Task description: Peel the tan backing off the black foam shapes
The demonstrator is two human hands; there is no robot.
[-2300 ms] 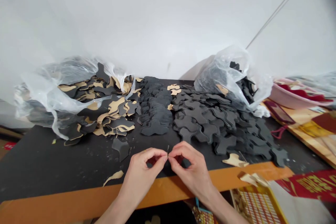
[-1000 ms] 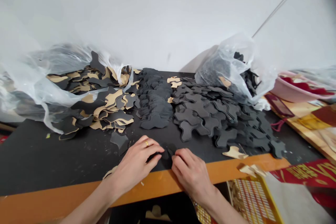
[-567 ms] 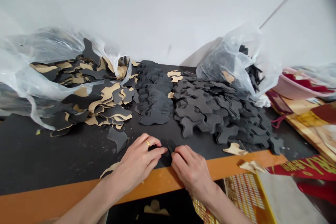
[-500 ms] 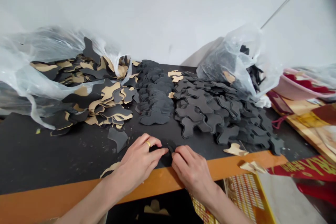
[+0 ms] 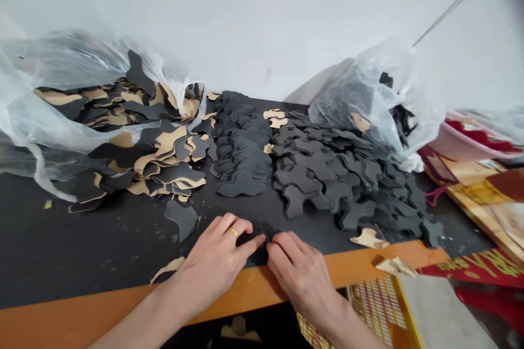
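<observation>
Close to the table's front edge, my left hand (image 5: 223, 248), with a gold ring on one finger, presses thumb and index finger onto a black cut-out piece (image 5: 263, 227). Fingers curled, my right hand (image 5: 298, 262) grips the same piece from the other side. Most of that piece is hidden by my fingers and blends into the black tabletop. Just beyond lies a long overlapping row of black shaped pieces (image 5: 241, 182). Right of it are thicker dark-grey shaped pieces (image 5: 313, 163) in a broad heap. A single grey piece (image 5: 182, 218) lies by my left hand.
A clear plastic bag (image 5: 94, 139) at left spills black pieces with tan backing (image 5: 172, 142). Another filled bag (image 5: 368, 92) leans on the wall. Tan scraps (image 5: 369, 238) lie near the orange table edge (image 5: 360, 264). A yellow basket (image 5: 399, 305) and pink basin (image 5: 462, 139) stand right.
The black piece stuck up between my fingertips before; now it sits lower and is less visible. My hands have stayed almost in place, and the view has shifted slightly.
</observation>
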